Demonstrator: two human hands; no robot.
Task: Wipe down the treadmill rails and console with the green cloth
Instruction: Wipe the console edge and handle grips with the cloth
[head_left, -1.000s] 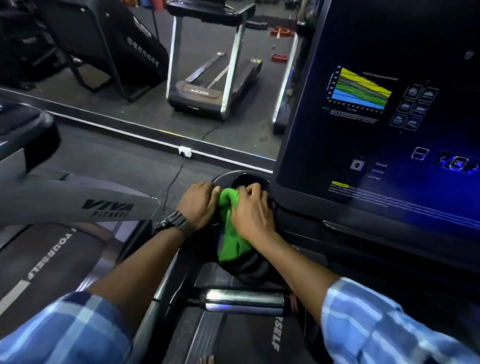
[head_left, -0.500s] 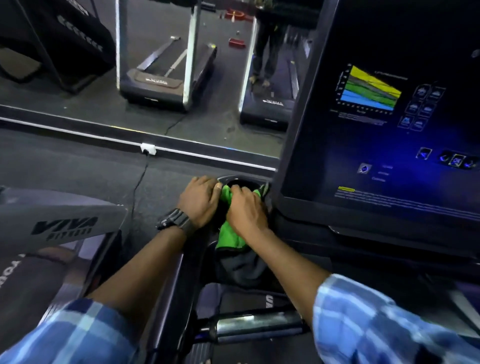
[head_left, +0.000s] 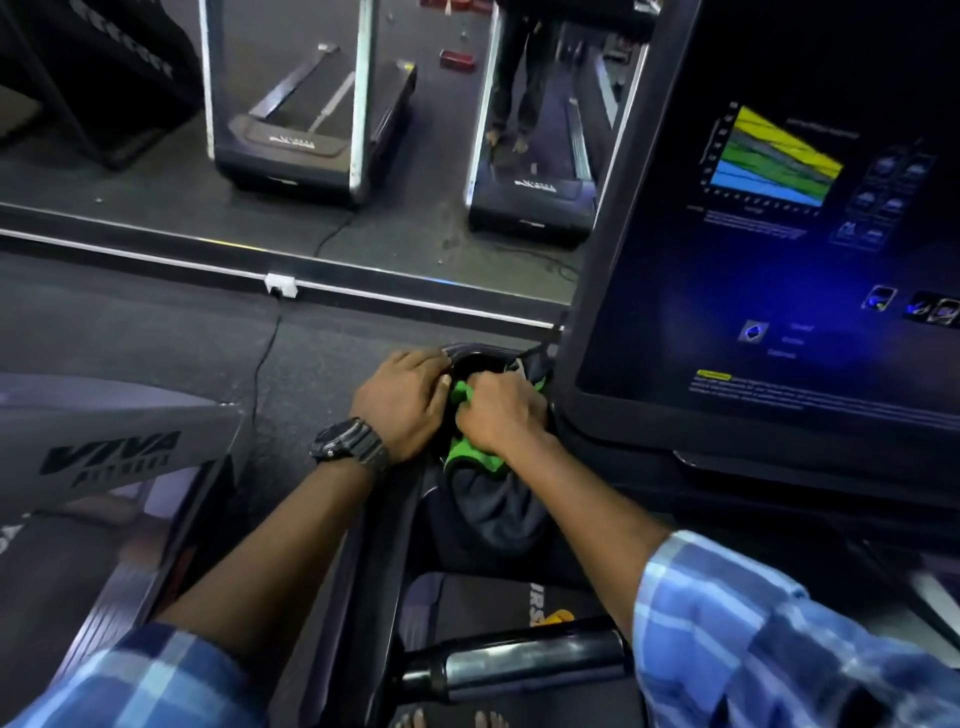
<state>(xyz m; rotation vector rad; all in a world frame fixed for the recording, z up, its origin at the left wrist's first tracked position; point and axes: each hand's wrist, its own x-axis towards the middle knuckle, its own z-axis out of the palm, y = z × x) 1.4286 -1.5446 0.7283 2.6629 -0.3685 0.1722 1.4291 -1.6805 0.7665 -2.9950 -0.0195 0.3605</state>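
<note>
The green cloth (head_left: 466, 451) is bunched at the round cup holder (head_left: 475, 361) on the left of the treadmill console (head_left: 769, 249). My right hand (head_left: 498, 410) presses down on the cloth and grips it; a dark part of the cloth hangs below my wrist. Beside it, my left hand (head_left: 405, 402), with a black watch on the wrist, grips the cup holder's left rim and touches the cloth's edge. The console screen shows a coloured chart. A chrome handlebar (head_left: 524, 662) runs across below my arms.
A neighbouring treadmill's grey arm marked VIVA (head_left: 111, 457) lies at the left. A mirror (head_left: 311, 130) ahead reflects treadmills and a standing person's legs. A cable (head_left: 265, 358) runs over the dark floor from a white socket (head_left: 280, 285).
The view has shifted right and closer. Both hands stay at the cup holder, and my right hand has pushed the cloth further into it, covering more of the green.
</note>
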